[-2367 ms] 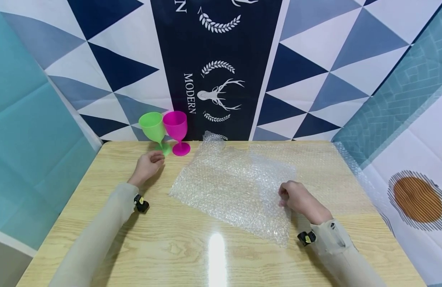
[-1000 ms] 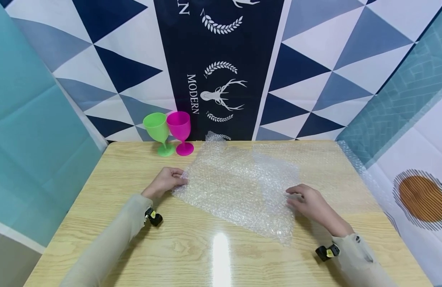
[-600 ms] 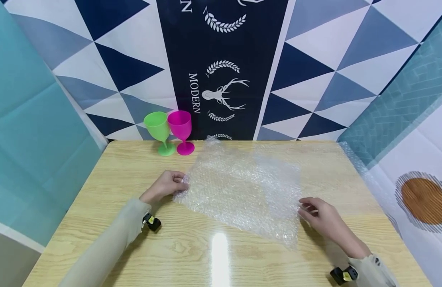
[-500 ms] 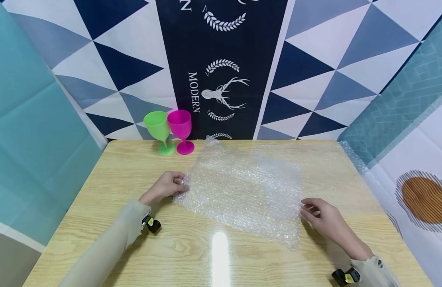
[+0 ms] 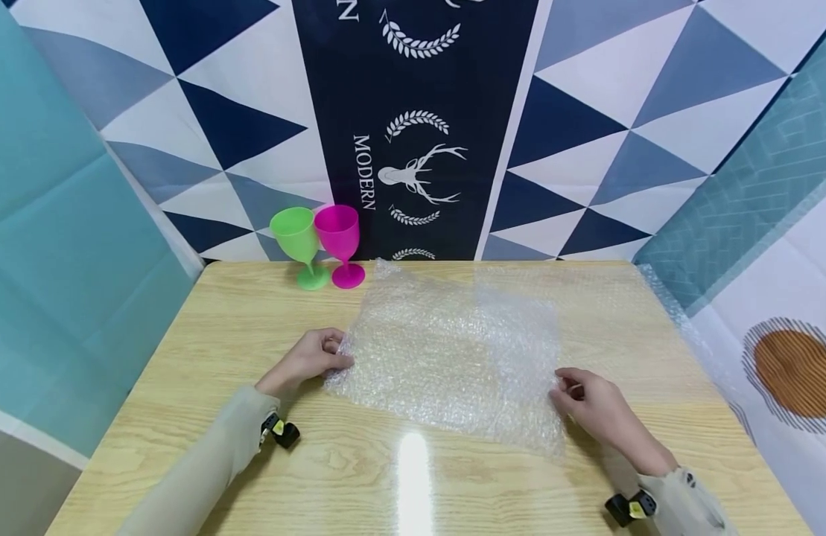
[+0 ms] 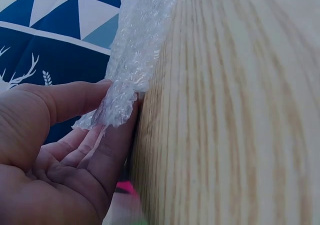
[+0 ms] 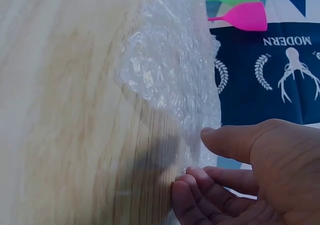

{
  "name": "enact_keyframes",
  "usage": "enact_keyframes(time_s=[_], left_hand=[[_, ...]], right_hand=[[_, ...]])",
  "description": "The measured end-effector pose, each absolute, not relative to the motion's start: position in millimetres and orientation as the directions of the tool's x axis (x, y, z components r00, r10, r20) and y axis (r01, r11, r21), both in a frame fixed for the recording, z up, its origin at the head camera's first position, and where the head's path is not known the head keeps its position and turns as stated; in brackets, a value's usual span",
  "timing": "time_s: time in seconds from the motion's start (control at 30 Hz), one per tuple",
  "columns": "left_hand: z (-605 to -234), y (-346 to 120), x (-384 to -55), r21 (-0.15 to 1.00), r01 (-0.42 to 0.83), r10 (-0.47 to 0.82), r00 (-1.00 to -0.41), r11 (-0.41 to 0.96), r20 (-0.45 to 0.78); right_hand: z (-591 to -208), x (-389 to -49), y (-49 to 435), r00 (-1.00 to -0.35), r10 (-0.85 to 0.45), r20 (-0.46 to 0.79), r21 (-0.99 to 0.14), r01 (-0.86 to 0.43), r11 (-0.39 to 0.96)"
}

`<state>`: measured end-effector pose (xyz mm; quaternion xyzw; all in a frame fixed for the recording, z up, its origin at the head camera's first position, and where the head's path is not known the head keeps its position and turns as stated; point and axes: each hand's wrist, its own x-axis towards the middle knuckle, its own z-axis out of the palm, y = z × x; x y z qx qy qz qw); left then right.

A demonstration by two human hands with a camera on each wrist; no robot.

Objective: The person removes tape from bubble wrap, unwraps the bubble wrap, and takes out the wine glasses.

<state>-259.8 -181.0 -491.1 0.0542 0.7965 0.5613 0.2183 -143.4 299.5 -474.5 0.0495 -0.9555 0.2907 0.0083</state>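
A crinkled sheet of clear bubble wrap [image 5: 446, 350] lies across the middle of the wooden table. My left hand [image 5: 310, 353] pinches its left edge. In the left wrist view, the thumb lies on one side of the bubble wrap [image 6: 135, 50] and the fingers on the other. My right hand [image 5: 596, 402] holds the right edge between thumb and fingertips, partly hidden from above. Loosely curled fingers of the right hand [image 7: 250, 170] meet the bubble wrap [image 7: 170, 60] in the right wrist view.
A green goblet [image 5: 297, 237] and a magenta goblet [image 5: 339, 232] stand upright side by side at the back left of the table [image 5: 319, 461]. Another thin clear bubble-wrap sheet [image 5: 620, 320] lies flat at the back right. Patterned cloth walls [image 5: 413, 89] enclose the back and sides.
My left hand has gone from beside the green goblet to the wrap's left edge. The right hand shifted right and nearer, then slightly back left; the wrap's near edge has straightened a little.
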Motion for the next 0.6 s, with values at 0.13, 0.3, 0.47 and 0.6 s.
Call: enact_keyframes(time_s=[0.13,0.3,0.47,0.6], left_hand=[[-491,-181,-259,0.922,-0.159,0.338,-0.897,0.352,-0.284],[-492,-182,-257,0.922,-0.166,0.341,-0.895,0.349,-0.290],[-492,-184,-255,0.925,-0.160,0.351,-0.892,0.345,-0.285],[-493,-185,-254,0.930,-0.150,0.364,-0.890,0.335,-0.275]], right_hand=[[-475,-149,297,-0.994,-0.107,0.037,-0.561,-0.109,0.820],[-475,-155,295,-0.994,-0.106,0.026,-0.555,-0.102,0.826],[-474,-160,293,-0.996,-0.092,0.018,-0.555,-0.086,0.827],[-473,-165,292,-0.996,-0.089,0.008,-0.568,-0.078,0.819]])
